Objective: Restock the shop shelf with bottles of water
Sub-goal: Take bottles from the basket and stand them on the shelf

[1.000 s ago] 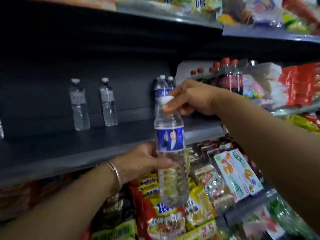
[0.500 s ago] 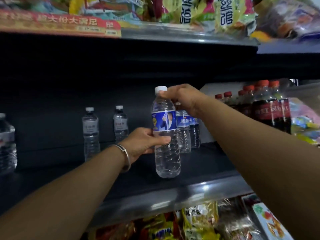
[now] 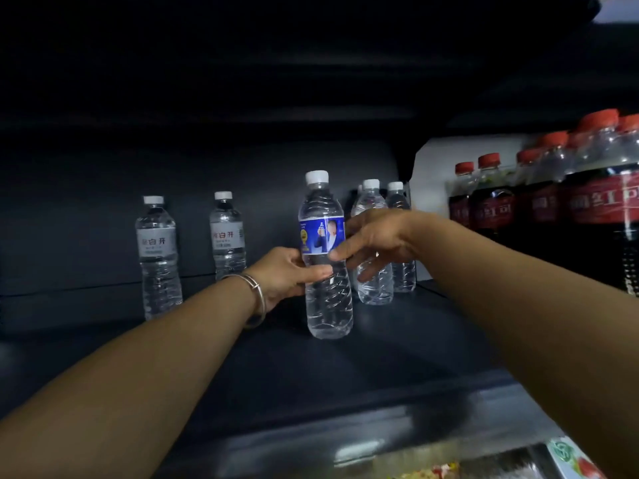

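Observation:
A clear water bottle with a blue label and white cap [image 3: 325,257] stands upright on the dark shelf [image 3: 397,354]. My left hand [image 3: 283,274] grips its middle from the left, thumb across the front. My right hand [image 3: 373,243] touches the bottle's right side at the label, fingers spread and loosely bent. Two more blue-label bottles [image 3: 380,243] stand just behind my right hand. Two white-label water bottles [image 3: 157,254] [image 3: 226,236] stand further left on the same shelf.
Red-capped dark cola bottles [image 3: 553,195] fill the right end of the shelf behind a white divider [image 3: 428,174]. The upper shelf's underside looms dark overhead. Snack packs [image 3: 570,461] show below the shelf's metal front edge [image 3: 345,437].
The bottle went from held in the air onto the shelf, deeper in. My right hand left the cap and dropped to the label. The view moved closer.

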The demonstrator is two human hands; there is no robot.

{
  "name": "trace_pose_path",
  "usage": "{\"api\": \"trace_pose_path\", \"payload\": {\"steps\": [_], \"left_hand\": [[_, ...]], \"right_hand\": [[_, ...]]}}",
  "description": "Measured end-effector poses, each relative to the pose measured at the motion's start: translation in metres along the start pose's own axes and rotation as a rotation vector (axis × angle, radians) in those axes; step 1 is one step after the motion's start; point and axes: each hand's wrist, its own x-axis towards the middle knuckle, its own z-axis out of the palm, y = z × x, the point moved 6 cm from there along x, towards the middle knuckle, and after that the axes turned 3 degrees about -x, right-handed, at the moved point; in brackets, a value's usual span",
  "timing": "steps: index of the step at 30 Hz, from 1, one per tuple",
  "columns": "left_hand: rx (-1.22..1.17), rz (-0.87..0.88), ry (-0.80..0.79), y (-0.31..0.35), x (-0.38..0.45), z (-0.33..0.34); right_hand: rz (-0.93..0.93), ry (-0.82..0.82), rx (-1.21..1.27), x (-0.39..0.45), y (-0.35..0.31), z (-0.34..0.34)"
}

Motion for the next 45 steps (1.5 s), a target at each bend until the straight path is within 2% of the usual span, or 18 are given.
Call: {"api": "trace_pose_path", "payload": {"steps": [4, 8, 12, 14, 23, 28, 34, 41, 45], "left_hand": [[0.114, -0.025, 0.111, -0.002, 0.011, -0.007], [0.119, -0.005, 0.211, -0.004, 0.025, -0.012], [0.212, -0.002, 0.092, -0.019, 0.037, -0.005], [0.215, -0.003, 0.090, -0.027, 0.043, -0.003], [0.419, -0.016, 0.348, -0.044, 0.073, -0.005], [0.411, -0.032, 0.190, -0.055, 0.079, 0.000], [0.477, -0.032, 0.318, -0.060, 0.085, 0.000], [0.497, -0.103, 0.371, -0.066, 0.102, 0.000], [0.634, -0.139, 0.363, -0.064, 0.109, 0.002]], "right_hand": [[-0.001, 0.061, 0.043, 0.020, 0.003, 0.004], [-0.004, 0.089, 0.048, 0.036, 0.009, 0.003], [-0.010, 0.073, 0.029, 0.045, 0.015, 0.003], [0.000, 0.082, 0.008, 0.051, 0.015, 0.004], [0.065, 0.226, -0.012, 0.069, 0.025, 0.001], [0.084, 0.283, -0.119, 0.077, 0.030, -0.002], [0.084, 0.207, -0.156, 0.068, 0.026, 0.005], [0.062, 0.239, -0.276, 0.070, 0.027, 0.010], [0.105, 0.290, -0.499, 0.058, 0.023, 0.007]]}}
